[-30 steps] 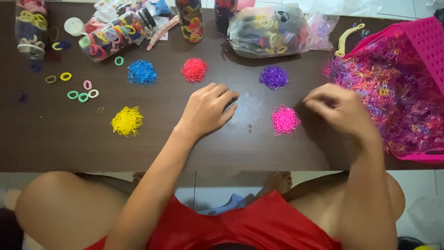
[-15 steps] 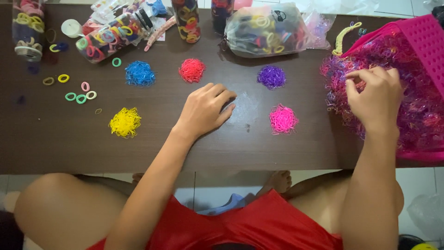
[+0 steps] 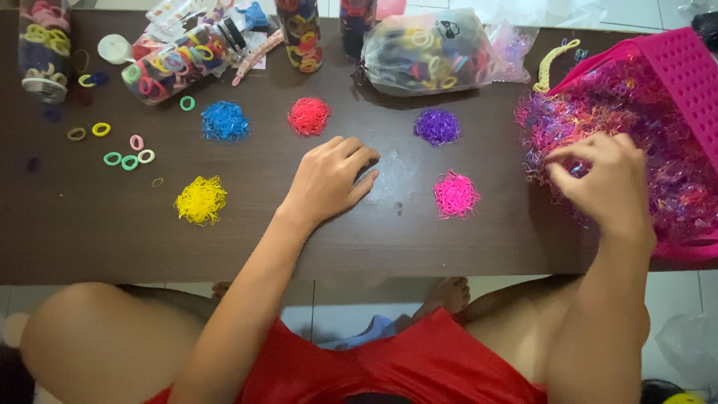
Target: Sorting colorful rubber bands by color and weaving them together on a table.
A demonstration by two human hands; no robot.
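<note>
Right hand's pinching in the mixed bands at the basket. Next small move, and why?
Probably carry the pinched band from the mixed heap to the pile of its colour; which colour cannot be told. The right hand pinches at the heap's edge; the pink pile lies nearest, and the left hand rests flat.

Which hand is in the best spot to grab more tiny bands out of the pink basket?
Probably the right hand: it is already over the mixed bands in the pink basket, fingers pinched. The left hand lies flat on the table beside the clear pile, far from the basket.
</note>
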